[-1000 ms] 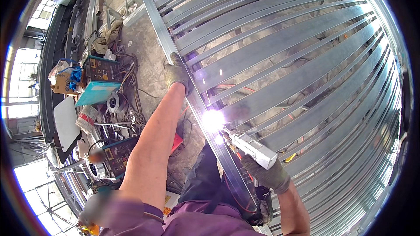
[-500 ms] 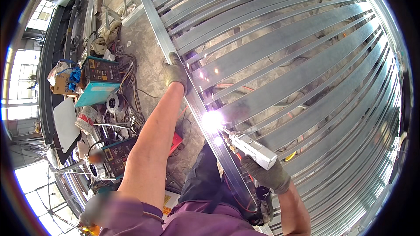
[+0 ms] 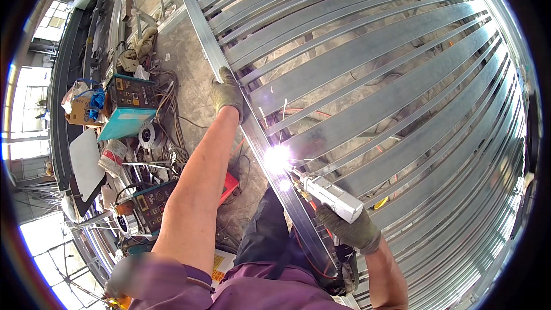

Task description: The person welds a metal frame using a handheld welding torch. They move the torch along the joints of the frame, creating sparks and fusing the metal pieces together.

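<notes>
My gloved right hand (image 3: 351, 231) is closed round a welding gun (image 3: 333, 195) with a pale boxy body. The gun's nozzle points up and left at a glaring arc (image 3: 278, 159) on a galvanized steel side rail (image 3: 202, 30). White-violet light hides the joint itself, and thin sparks fly up from it. Farther up the same rail, my gloved left hand (image 3: 229, 95) wraps over it, fingers closed on the metal. From the rail, many parallel steel slats (image 3: 367, 112), wide and narrow, run off to the right as one large panel.
On the left stand a teal-and-black welding machine (image 3: 127, 119), a wire spool (image 3: 150, 134), a second dark machine (image 3: 152, 209) and a red box (image 3: 229, 188). Cables (image 3: 172, 95) trail over the concrete floor. Steel stock lies along the far left, and hoses run beneath the slats.
The sparks have changed from scattered bits to longer streaks above the arc. Both hands and the welding gun stay almost where they were; the view has shifted slightly.
</notes>
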### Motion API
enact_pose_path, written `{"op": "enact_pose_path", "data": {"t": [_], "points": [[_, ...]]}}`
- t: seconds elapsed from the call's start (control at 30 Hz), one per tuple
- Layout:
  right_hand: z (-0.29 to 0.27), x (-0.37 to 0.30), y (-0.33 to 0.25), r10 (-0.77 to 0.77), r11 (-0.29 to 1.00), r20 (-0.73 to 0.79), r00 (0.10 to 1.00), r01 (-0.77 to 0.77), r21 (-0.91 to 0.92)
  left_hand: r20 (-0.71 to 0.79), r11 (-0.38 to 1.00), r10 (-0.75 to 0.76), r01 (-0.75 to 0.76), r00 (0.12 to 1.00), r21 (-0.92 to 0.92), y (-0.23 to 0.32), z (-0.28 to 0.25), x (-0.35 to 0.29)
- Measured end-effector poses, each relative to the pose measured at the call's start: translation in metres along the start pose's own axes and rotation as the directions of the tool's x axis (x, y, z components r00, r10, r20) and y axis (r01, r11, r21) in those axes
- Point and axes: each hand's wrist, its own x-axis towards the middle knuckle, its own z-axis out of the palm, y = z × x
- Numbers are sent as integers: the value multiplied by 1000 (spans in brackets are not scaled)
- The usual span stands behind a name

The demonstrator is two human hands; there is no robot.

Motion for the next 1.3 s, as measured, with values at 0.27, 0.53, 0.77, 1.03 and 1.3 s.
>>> {"op": "enact_pose_path", "data": {"t": [0.27,0.53,0.77,1.03,1.3], "points": [[1,1,-2,-33,999,13,999,34,-25,17,994,-60,61,998,-90,-11,6,18],[0,-3,5,-21,1000,2,1000,21,-4,3,997,-58,58,998,-41,-8,6,14],[1,-9,-5,66,998,-29,997,-66,-18,25,997,-62,63,998,-40,-1,0,3],[1,-10,1,-23,1000,-9,1000,23,15,46,993,-80,84,996,-80,-5,1,12],[2,-11,7,-40,999,-37,999,40,16,1,997,-50,50,999,-58,-9,6,14]]}}
